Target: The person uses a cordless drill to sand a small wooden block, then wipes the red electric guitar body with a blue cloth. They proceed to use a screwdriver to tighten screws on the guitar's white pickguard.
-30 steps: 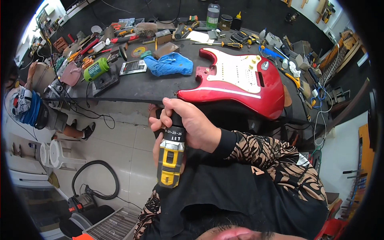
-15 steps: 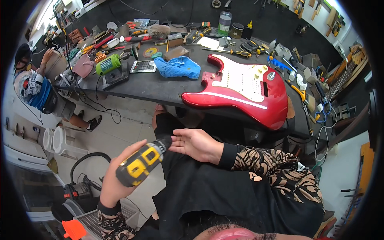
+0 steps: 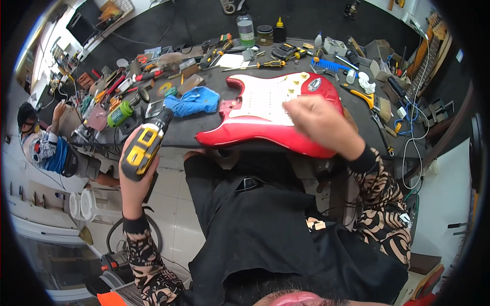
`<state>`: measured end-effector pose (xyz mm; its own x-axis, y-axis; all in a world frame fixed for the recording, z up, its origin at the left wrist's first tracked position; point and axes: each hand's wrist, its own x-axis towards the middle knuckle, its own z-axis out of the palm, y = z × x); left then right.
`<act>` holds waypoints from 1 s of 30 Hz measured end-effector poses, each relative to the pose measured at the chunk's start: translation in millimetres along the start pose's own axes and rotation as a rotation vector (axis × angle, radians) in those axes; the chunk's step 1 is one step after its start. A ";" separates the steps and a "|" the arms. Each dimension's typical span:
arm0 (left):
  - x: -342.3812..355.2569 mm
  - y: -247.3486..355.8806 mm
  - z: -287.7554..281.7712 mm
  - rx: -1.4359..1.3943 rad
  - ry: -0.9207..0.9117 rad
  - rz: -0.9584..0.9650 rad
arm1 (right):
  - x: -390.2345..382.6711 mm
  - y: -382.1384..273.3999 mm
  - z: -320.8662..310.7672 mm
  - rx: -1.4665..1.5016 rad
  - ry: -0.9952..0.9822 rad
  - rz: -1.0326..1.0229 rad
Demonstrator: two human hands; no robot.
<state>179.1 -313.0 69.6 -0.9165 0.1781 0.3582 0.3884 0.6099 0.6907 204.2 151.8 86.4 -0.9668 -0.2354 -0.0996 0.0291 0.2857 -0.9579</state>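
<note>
My left hand (image 3: 131, 186) grips a yellow-and-black cordless drill (image 3: 141, 151) by its handle, in front of the bench's edge. The drill's black chuck points away toward the bench. My right hand (image 3: 320, 122) hovers over a glossy red electric guitar body (image 3: 260, 133), its fingers curled together and a little blurred. Whatever may be between those fingertips is hidden. The body lies face up with a white pickguard (image 3: 263, 99), cream knobs and an oval jack plate (image 3: 315, 84). No neck is attached at its pocket.
A blue cloth (image 3: 194, 101) lies left of the guitar body on the dark bench (image 3: 173, 136). Hand tools, a green power tool (image 3: 119, 114), bottles and a brush (image 3: 383, 108) crowd around it. A co-worker (image 3: 51, 148) is at the far left. White cables hang at right.
My right hand has left the drill's chuck and moved up and right over the guitar body, its fingers now curled. The drill has moved left and toward the bench. The view has shifted.
</note>
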 end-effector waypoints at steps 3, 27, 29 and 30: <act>62.2 7.3 42.7 0.068 -0.149 0.140 | 3.4 25.1 -82.0 -0.314 0.248 -0.138; 170.6 -66.5 103.8 0.291 -0.421 0.084 | -10.7 185.3 -202.2 -0.865 0.518 0.031; 168.7 -40.6 99.1 0.117 -0.387 -0.002 | -25.1 173.1 -202.9 -0.933 0.561 0.065; 155.7 -36.9 88.3 0.137 -0.341 -0.005 | -18.3 163.0 -195.9 -0.970 0.626 0.098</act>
<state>13.6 -239.6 44.4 -0.9066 0.4077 0.1090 0.3884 0.7052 0.5932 176.9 384.7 -15.1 -0.9358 0.2501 0.2486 0.1655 0.9339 -0.3169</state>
